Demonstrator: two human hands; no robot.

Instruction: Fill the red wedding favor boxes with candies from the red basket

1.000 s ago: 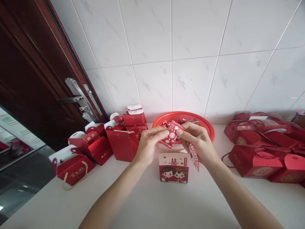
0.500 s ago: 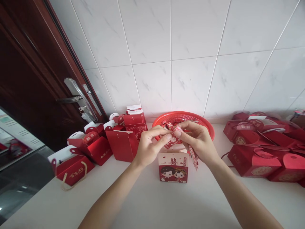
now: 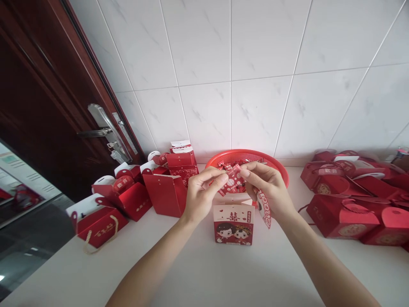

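Between my two hands I hold a small red wrapped candy (image 3: 232, 181) by its ends. My left hand (image 3: 204, 192) pinches its left side between thumb and fingers. My right hand (image 3: 266, 187) pinches the other end, and a second red-and-white packet (image 3: 264, 209) hangs from under its lower fingers. Right below stands a red and cream gift box (image 3: 234, 228) with two cartoon figures on its front; its top is open. Behind the hands sits a red plastic basket (image 3: 275, 161) holding several wrapped candies, partly hidden by my fingers.
Several red gift boxes (image 3: 168, 192) stand on the left of the white table (image 3: 204, 273), one with a rope handle. More red boxes (image 3: 345, 217) are grouped on the right. A tiled wall (image 3: 204, 115) rises behind, and a dark door (image 3: 47, 85) is at the left.
The candy between my hands has turned flatter toward me. The packet under my right hand has swung out and shows more of its face.
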